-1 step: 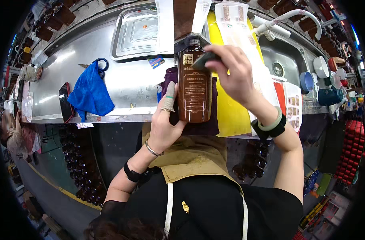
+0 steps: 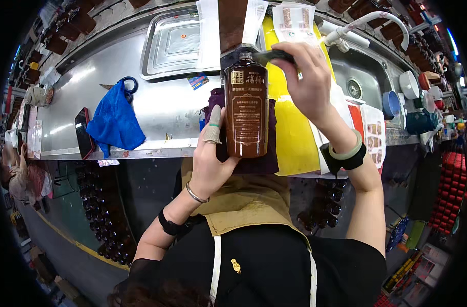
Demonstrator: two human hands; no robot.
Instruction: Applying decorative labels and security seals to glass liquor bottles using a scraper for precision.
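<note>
A brown bottle [image 2: 247, 128] with gold lettering lies on a dark purple cloth [image 2: 273, 148], its neck pointing away from me. My left hand [image 2: 211, 165] grips the bottle's left side near the base, thumb at the bottom edge. One of its fingers wears a pale fabric sleeve [image 2: 213, 134]. My right hand [image 2: 310, 84] pinches a dark, flat scraper-like piece [image 2: 275, 55] just right of the bottle's shoulder and neck. That piece is partly covered by the fingers and blurred at its tip, so contact with the bottle is unclear.
Left on the metal counter are a blue cloth [image 2: 116, 123] over scissors [image 2: 128, 86], a phone [image 2: 83, 130] and a metal tray [image 2: 172, 46]. Right are a yellow sheet [image 2: 295, 138], label sheets [image 2: 295, 23], and a sink [image 2: 364, 69] with a faucet [image 2: 369, 21] and blue bowl [image 2: 391, 105].
My right hand has moved the dark piece right and slightly away from me, uncovering gold lettering on the bottle's upper part. The left hand keeps its hold.
</note>
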